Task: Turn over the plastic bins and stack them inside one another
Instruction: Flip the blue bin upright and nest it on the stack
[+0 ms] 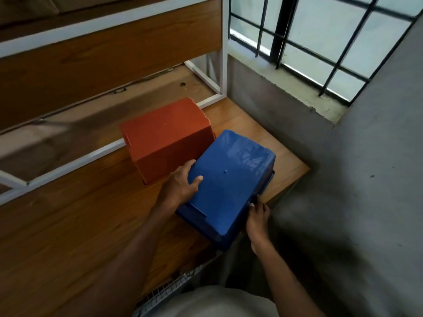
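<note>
A blue plastic bin (229,179) lies upside down on the wooden table (68,225), near its right front corner, its flat bottom facing up. My left hand (180,184) grips the bin's left edge, thumb on top of the bottom panel. My right hand (257,218) holds its right front rim from the side. Behind and to the left, an orange-red bin (167,138) also rests upside down, touching the blue one.
A white metal shelf frame (215,72) with wooden boards stands at the back of the table. A grey concrete wall (366,179) and a barred window (320,42) close in on the right. A wire mesh (169,287) shows below the table's front edge.
</note>
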The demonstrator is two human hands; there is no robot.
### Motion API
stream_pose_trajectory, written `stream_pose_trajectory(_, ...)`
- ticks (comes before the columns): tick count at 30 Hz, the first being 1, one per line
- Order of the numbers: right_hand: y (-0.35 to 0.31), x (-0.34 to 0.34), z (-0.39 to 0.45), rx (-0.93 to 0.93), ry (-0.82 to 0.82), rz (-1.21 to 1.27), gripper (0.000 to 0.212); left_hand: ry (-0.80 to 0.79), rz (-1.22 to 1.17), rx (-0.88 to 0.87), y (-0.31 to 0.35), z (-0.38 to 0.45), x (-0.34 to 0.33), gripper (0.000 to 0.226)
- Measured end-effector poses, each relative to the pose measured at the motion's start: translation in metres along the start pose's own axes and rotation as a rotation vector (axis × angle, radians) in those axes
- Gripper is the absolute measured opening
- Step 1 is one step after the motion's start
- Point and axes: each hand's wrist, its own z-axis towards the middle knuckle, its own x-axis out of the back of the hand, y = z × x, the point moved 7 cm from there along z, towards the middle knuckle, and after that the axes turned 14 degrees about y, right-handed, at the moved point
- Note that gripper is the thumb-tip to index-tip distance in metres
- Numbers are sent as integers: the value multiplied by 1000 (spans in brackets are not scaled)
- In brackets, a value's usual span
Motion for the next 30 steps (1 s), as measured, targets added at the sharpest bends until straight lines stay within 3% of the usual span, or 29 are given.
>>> stream_pose_trajectory(4,26,3,19,-63,-40,128,54,-15,-104,-3,-2,-22,0,66)
stream_pose_trajectory(10,-2,37,-17,-200,-5,254,49,-35,-230,68,-7,-36,3,60)
stream_pose_trajectory(13,-23,54,-28,-249,25,290,28,-34,-290,105,-12,-38,5,59)
stream_pose_trajectory(16,-44,67,-28,-216,69,295,23,-62,-343,163,-22,-41,4,63)
stream_pose_trajectory(21,-75,63,-20,-155,1,421,24,-140,-597,339,-53,-48,-10,128)
stream_pose_trajectory(23,-91,57,-23,-119,-67,446,23,-126,-644,392,-55,-52,-5,117)
stream_pose_trajectory(26,-117,41,-35,-64,-162,418,23,98,-562,291,-46,-53,24,54)
stream_pose_trajectory(28,-132,30,-44,-39,-205,396,23,308,-488,230,-49,-51,47,40)
stream_pose_trajectory(30,-145,19,-52,2,-246,370,24,399,-497,189,-46,-48,64,34)
